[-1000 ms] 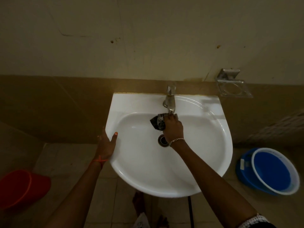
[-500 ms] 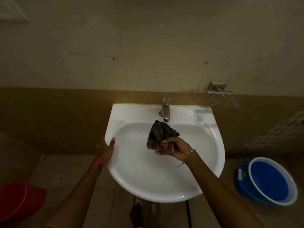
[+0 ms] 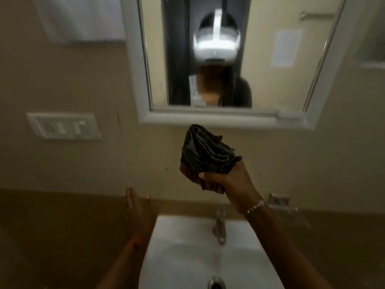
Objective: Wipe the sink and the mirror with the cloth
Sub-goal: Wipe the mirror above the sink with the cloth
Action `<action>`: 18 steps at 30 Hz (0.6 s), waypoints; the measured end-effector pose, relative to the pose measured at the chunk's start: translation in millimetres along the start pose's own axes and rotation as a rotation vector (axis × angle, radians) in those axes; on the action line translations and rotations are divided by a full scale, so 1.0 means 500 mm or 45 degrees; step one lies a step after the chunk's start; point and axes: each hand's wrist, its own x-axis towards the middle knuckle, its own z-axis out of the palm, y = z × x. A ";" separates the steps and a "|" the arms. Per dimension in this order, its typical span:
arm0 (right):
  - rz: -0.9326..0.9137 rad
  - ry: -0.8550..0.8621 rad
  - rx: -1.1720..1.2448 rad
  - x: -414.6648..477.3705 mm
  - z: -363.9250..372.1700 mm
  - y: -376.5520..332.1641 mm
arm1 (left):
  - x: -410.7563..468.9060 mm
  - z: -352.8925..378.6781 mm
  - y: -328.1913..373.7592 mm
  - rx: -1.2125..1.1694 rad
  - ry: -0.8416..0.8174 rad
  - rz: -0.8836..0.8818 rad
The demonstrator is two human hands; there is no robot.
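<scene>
Head view takes in the white sink (image 3: 179,228) at the bottom and the mirror (image 3: 270,80) at the top, all a little blurred. The right hand (image 3: 226,181) is raised in front of the cream wall, its fingers and thumb curled round the cloth (image 3: 205,153) — a dark, bunched wad with folds standing up out of the grip; a thin bracelet (image 3: 255,206) sits on that wrist. The cloth is held in the air above the tap (image 3: 219,228) and just under the mirror's white lower frame; it is clear of the glass, and whether it brushes the wall behind I cannot tell. The left hand (image 3: 138,209) is up beside the sink's back left corner, fingers straight and together, holding nothing; a red thread (image 3: 135,243) rings its wrist. The drain (image 3: 216,285) shows at the lower edge of the picture. In the mirror the person's reflection wears a white headset (image 3: 216,42); a sheet of paper (image 3: 285,49) shows on the reflected wall. Left of the mirror a white switch plate (image 3: 64,126) is set in the wall — right of the tap, a metal soap holder (image 3: 279,202) sits just beside the right forearm.
</scene>
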 end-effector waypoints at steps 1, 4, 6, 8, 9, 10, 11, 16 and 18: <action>-0.122 -0.009 -0.037 0.016 0.007 -0.049 | 0.025 -0.017 0.032 -0.054 0.050 0.077; -0.507 0.085 -0.095 0.068 0.030 -0.184 | 0.102 -0.073 0.138 -0.199 0.178 0.265; -0.852 0.279 -0.261 0.104 0.047 -0.267 | 0.139 -0.116 0.208 -0.310 0.231 0.406; -1.182 0.398 -0.388 0.153 0.059 -0.341 | 0.167 -0.161 0.274 -0.416 0.289 0.521; -1.315 0.465 -0.450 0.179 0.066 -0.375 | 0.177 -0.178 0.300 -0.460 0.315 0.557; -1.431 0.567 -0.525 0.207 0.073 -0.412 | 0.186 -0.196 0.327 -0.504 0.339 0.595; -1.514 0.675 -0.616 0.236 0.082 -0.444 | 0.193 -0.209 0.350 -0.540 0.354 0.643; -1.677 0.984 -0.996 0.371 0.116 -0.554 | 0.200 -0.231 0.411 -0.699 0.268 0.769; -1.692 1.052 -1.141 0.419 0.123 -0.584 | 0.206 -0.235 0.423 -0.791 0.249 0.780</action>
